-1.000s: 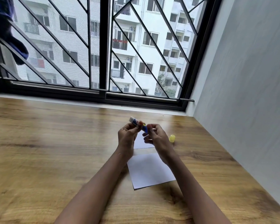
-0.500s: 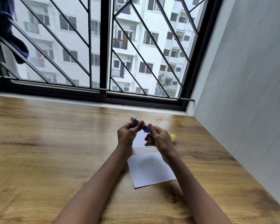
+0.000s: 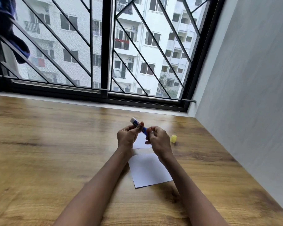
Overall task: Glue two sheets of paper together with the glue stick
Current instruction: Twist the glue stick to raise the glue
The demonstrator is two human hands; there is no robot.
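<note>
Left hand [image 3: 127, 136]: fingers and thumb pinch the glue stick [image 3: 138, 125] near its middle, holding it above the surface.
Right hand [image 3: 158, 139]: fingertips closed on the stick's lower, blue end.
Glue stick: tilted, white tip up and to the left, uncapped, in the air over the far sheet.
Cap [image 3: 173, 138]: yellow, standing on the surface [image 3: 47, 152] just right of the right hand.
Far sheet [image 3: 140, 141]: white, flat, partly hidden behind the hands.
Near sheet [image 3: 149, 170]: white, flat between the forearms, apart from the far sheet by a narrow gap.
Window [image 3: 104, 46]: black diagonal bars beyond the surface.
</note>
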